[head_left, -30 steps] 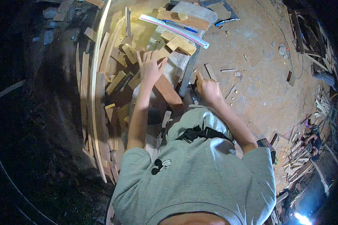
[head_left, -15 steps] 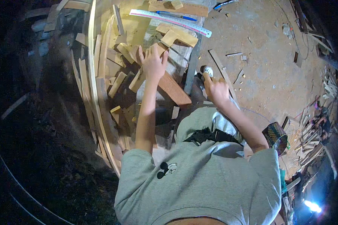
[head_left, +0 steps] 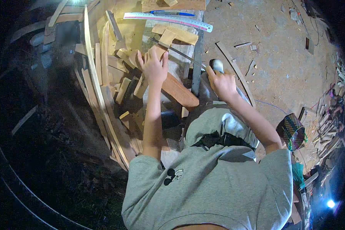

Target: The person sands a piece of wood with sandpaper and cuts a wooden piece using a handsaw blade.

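Slender dark tool (head_left: 182, 54) laid across pale wood piece (head_left: 168, 37), upper centre.
Tool is grasped in right hand (head_left: 223, 84), shaft directed toward 10 o'clock. Wood piece, at left hand's (head_left: 154, 69) 1 o'clock, is touched by its spread fingers; whether clasped cannot be told. Ruler (head_left: 168, 20) is seen beyond, toward 12.

Rod (head_left: 184, 55) across wood block (head_left: 168, 37), ruler (head_left: 168, 20) beyond — slat (head_left: 235, 68) at right

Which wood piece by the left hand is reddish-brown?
The thick board slanting from beside the left hand down and right toward the body. The other pieces around that hand look yellowish-tan or dark.
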Demonstrator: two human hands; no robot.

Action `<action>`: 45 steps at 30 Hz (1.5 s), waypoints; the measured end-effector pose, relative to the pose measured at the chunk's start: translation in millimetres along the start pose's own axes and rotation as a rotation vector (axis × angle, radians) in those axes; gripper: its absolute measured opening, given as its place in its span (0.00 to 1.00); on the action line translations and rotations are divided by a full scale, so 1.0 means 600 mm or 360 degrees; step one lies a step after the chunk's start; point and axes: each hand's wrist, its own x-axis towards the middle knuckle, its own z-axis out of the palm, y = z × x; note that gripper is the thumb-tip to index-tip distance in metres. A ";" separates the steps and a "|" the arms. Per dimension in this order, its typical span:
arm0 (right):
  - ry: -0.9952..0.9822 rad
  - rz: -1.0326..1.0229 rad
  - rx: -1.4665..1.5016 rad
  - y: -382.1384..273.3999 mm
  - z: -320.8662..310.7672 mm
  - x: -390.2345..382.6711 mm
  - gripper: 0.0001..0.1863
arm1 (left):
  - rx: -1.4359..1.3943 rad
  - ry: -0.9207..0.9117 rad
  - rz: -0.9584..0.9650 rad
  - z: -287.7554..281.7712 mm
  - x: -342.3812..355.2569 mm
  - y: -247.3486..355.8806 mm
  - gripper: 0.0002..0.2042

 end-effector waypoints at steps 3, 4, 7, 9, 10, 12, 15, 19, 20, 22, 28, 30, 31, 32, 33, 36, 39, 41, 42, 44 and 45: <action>0.0070 -0.0057 -0.0037 0.003 -0.006 0.002 0.14 | -0.0056 0.0058 -0.0012 0.000 0.000 0.002 0.21; 0.0056 -0.0055 -0.0039 0.004 -0.008 0.003 0.14 | -0.0045 0.0046 -0.0037 -0.001 0.000 0.003 0.21; 0.0051 -0.0058 -0.0033 0.008 -0.009 0.003 0.13 | -0.0044 0.0068 -0.0052 -0.001 0.000 0.006 0.20; 0.0059 -0.0061 -0.0025 0.010 -0.007 0.005 0.13 | -0.0055 0.0102 -0.0042 0.000 0.001 0.006 0.20; 0.0080 -0.0069 -0.0038 0.010 -0.004 0.005 0.13 | -0.0062 0.0120 -0.0037 -0.001 0.001 0.007 0.20; 0.0101 -0.0071 -0.0048 0.011 -0.004 0.006 0.13 | -0.0068 0.0135 -0.0027 -0.002 0.002 0.007 0.19; 0.0109 -0.0046 0.0029 0.010 -0.006 0.005 0.13 | -0.0115 0.0126 -0.0040 -0.004 0.002 0.007 0.19; 0.0106 -0.0062 0.0054 0.008 -0.004 0.002 0.15 | -0.0109 0.0108 -0.0045 -0.006 0.002 0.011 0.18; 0.0089 -0.0069 0.0101 0.008 -0.004 0.001 0.15 | -0.0127 0.0128 -0.0035 -0.006 0.003 0.012 0.18; 0.0073 -0.0050 0.0130 0.006 0.004 -0.002 0.14 | -0.0134 0.0127 -0.0037 -0.005 0.003 0.012 0.18; 0.0010 -0.0030 0.0163 0.005 0.003 -0.003 0.13 | -0.0098 0.0136 -0.0031 -0.006 0.002 0.012 0.18; 0.0019 -0.0030 0.0164 0.008 0.002 -0.004 0.13 | -0.0099 0.0138 -0.0032 -0.003 0.002 0.014 0.18; 0.0022 -0.0048 0.0178 0.008 0.000 -0.003 0.12 | -0.0080 0.0150 -0.0026 -0.005 0.002 0.013 0.18; 0.0025 -0.0065 0.0193 0.008 -0.002 -0.002 0.12 | -0.0061 0.0161 -0.0019 -0.007 0.003 0.013 0.17; 0.0026 -0.0066 0.0193 0.008 -0.006 0.000 0.12 | -0.0060 0.0162 -0.0020 -0.008 0.002 0.013 0.17; -0.0004 -0.0067 0.0169 0.010 -0.012 0.000 0.14 | -0.0112 0.0111 -0.0050 -0.011 0.004 0.017 0.16; -0.0021 -0.0054 0.0179 0.012 -0.012 -0.001 0.14 | -0.0101 0.0172 -0.0022 -0.009 0.005 0.015 0.16; 0.0020 -0.0065 0.0139 0.012 -0.009 -0.003 0.11 | -0.0137 0.0147 -0.0026 -0.010 0.005 0.016 0.16; 0.0019 -0.0064 0.0141 0.012 -0.007 -0.003 0.11 | -0.0136 0.0145 -0.0026 -0.008 0.004 0.015 0.16; 0.0035 -0.0024 0.0108 0.011 -0.006 -0.002 0.10 | -0.0097 0.0188 -0.0013 -0.005 0.003 0.013 0.16; 0.0036 -0.0024 0.0108 0.011 -0.005 -0.001 0.10 | -0.0097 0.0188 -0.0013 -0.004 0.003 0.012 0.16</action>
